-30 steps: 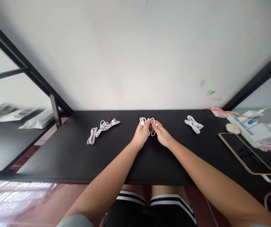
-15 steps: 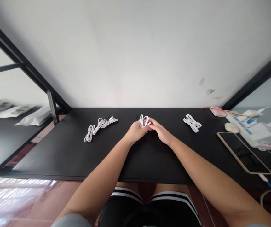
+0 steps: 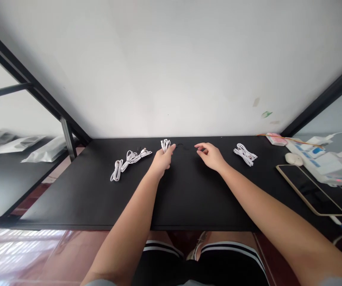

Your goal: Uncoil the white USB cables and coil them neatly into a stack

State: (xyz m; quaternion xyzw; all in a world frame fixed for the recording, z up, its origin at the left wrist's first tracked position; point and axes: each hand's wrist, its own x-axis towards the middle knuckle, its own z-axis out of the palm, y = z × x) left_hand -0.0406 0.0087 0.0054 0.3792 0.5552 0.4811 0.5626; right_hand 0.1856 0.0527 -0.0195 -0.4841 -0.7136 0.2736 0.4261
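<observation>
My left hand (image 3: 162, 159) is closed around a folded white charging cable (image 3: 165, 144), whose loops stick up above the fingers. Empty, with thumb and fingers apart, my right hand (image 3: 211, 156) hovers over the black tabletop (image 3: 185, 198). Between the hands, near the wall, lies a thin black tie (image 3: 181, 145). To the left rest more bundled white cables: a short coil (image 3: 116, 171) and a longer tied bundle (image 3: 133, 157). Another folded white cable (image 3: 245, 154) lies to the right of my right hand.
At the right stand a power strip (image 3: 308, 161) with chargers plugged in, a phone (image 3: 309, 190) on a cord, a white rounded case (image 3: 294, 159) and a pink item (image 3: 276, 139). Plastic bags (image 3: 47, 149) lie beyond the left frame post (image 3: 68, 139).
My hands have come apart. The left has moved left with the white charging cable, while the right has let go and shifted right. The black tie between them is now more visible.
</observation>
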